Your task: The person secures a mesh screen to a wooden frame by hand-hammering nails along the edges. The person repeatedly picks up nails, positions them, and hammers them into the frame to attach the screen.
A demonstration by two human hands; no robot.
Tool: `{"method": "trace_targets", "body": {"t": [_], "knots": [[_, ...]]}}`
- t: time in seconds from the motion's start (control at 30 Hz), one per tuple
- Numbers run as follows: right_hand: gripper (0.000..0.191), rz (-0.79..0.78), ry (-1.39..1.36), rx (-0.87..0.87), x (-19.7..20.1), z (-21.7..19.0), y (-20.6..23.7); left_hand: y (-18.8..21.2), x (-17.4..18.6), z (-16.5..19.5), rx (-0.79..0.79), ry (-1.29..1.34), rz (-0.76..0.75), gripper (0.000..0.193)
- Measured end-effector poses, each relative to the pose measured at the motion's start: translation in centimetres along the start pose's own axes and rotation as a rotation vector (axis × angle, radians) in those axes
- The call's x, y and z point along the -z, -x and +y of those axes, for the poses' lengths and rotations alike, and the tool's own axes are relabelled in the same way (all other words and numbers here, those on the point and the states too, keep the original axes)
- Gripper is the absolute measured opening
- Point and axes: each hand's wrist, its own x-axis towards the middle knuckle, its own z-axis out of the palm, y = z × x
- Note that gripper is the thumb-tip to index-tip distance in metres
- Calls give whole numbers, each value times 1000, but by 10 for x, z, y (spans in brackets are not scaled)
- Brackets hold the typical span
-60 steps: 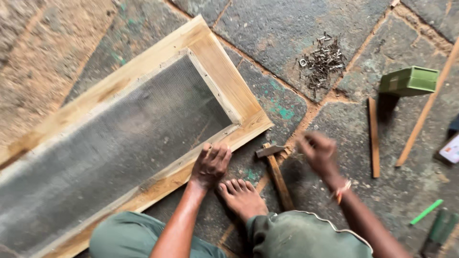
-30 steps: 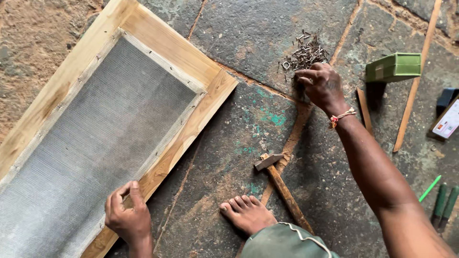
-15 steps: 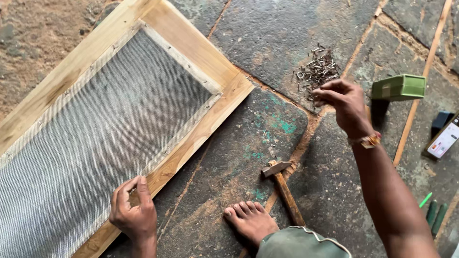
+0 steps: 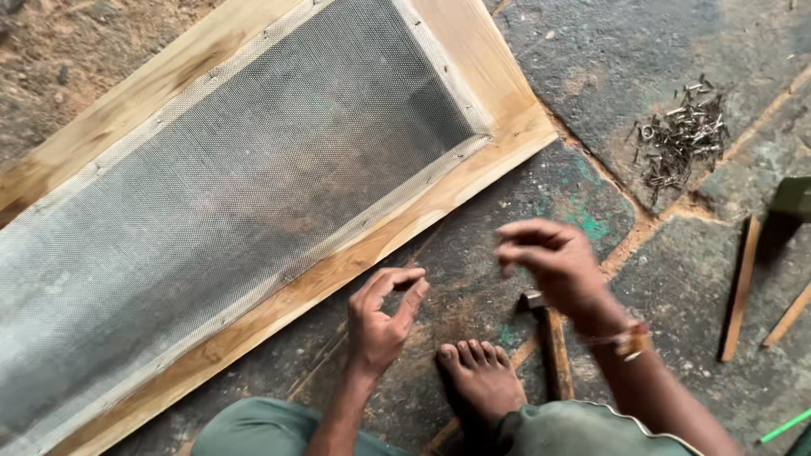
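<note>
A long wooden frame (image 4: 498, 148) with grey wire mesh (image 4: 253, 194) fastened inside lies flat on the stone floor. My left hand (image 4: 382, 319) hovers just off the frame's near edge, thumb and forefinger curved towards each other with a small gap and nothing visible between them. My right hand (image 4: 551, 263) is blurred above the floor to its right, fingers bunched together; whether it holds anything is unclear. A hammer (image 4: 551, 348) lies under my right wrist, its head partly hidden. A heap of small nails (image 4: 680, 139) sits further right.
My bare foot (image 4: 480, 378) rests on the floor between my hands, beside the hammer handle. Thin wooden strips (image 4: 741, 287) lie at the right, with a green box corner (image 4: 794, 198) at the right edge. Dirt ground borders the frame at top left.
My right hand has come back from the nail heap towards my left hand. My left hand has lifted off the frame's edge and moved right. The view has shifted closer.
</note>
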Motion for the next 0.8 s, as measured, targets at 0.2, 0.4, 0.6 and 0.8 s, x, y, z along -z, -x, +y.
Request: {"method": "trace_targets", "body": {"t": [0.2, 0.4, 0.6, 0.8], "knots": [[23, 287, 427, 162, 22, 3, -36, -16, 22, -21, 82, -44, 0, 16], [23, 643, 718, 312, 137, -49, -44, -18, 10, -31, 126, -76, -6, 19], [12, 736, 1257, 514, 215, -73, -54, -24, -9, -36, 213, -147, -39, 22], [9, 674, 1467, 393, 265, -48, -76, -36, -26, -50, 226, -241, -39, 23]]}}
